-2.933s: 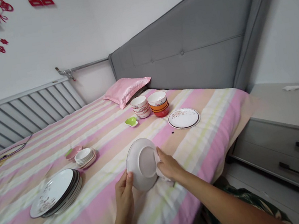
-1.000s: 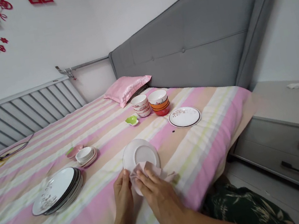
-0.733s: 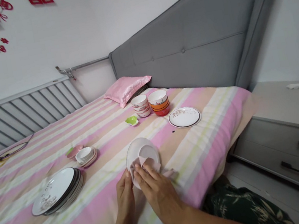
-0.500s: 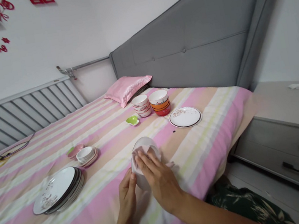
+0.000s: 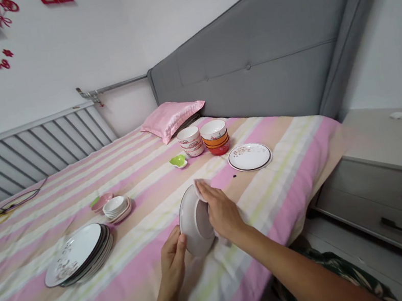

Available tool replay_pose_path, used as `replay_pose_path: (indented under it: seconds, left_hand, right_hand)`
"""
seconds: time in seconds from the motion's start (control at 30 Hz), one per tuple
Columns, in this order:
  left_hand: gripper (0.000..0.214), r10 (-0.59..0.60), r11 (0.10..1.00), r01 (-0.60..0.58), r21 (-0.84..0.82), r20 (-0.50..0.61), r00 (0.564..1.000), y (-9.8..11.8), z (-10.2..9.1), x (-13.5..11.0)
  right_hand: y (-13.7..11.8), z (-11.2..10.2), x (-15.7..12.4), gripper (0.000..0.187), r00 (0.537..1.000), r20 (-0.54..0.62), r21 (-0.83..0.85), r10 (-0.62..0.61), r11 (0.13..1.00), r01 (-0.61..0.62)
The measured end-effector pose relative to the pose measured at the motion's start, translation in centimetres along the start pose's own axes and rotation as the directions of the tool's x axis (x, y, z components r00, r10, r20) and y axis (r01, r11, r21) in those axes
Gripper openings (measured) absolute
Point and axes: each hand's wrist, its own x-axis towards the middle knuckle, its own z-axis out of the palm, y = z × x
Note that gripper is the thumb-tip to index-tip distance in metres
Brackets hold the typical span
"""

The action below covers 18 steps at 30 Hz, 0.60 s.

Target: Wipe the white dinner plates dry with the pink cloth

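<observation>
My left hand (image 5: pixel 174 261) grips the lower edge of a white plate (image 5: pixel 194 222), held upright over the striped bed with its underside facing me. Pressed against the plate's far upper edge is my right hand (image 5: pixel 221 211), fingers closed on a pale pink cloth (image 5: pixel 199 190) that only peeks out above them. Most of the cloth is hidden behind the hand and plate.
On the striped sheet (image 5: pixel 132 183) lie a stack of large plates (image 5: pixel 77 253), small saucers with a white dish (image 5: pixel 115 208), a green dish (image 5: pixel 177 162), two stacks of bowls (image 5: pixel 205 139), one floral plate (image 5: pixel 249 156) and a pink pillow (image 5: pixel 172 116). A grey dresser (image 5: pixel 392 174) stands on the right.
The plate has tipped from nearly flat to upright and turned edge-on. My right hand with the cloth slid from the near side up to the plate's far upper edge.
</observation>
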Motion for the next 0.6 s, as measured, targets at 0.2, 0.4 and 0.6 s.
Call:
replay_pose_path:
  seconds: [0.2, 0.4, 0.6]
  left_hand:
    - [0.036, -0.011, 1.0, 0.011, 0.009, -0.022, 1.0, 0.1, 0.1, 0.1]
    - [0.036, -0.005, 1.0, 0.005, 0.016, -0.033, 0.999, 0.0, 0.1, 0.1]
    - [0.033, 0.032, 0.999, -0.029, 0.045, -0.054, 0.998, 0.1, 0.1, 0.2]
  right_hand:
    - [2.3, 0.7, 0.1, 0.074, 0.982, 0.107, 0.084, 0.153, 0.983, -0.162]
    - [3.0, 0.8, -0.2, 0.076, 0.933, 0.217, 0.135, 0.286, 0.938, -0.319]
    - [2.8, 0.6, -0.5, 0.071, 0.875, 0.295, 0.129, 0.384, 0.891, -0.435]
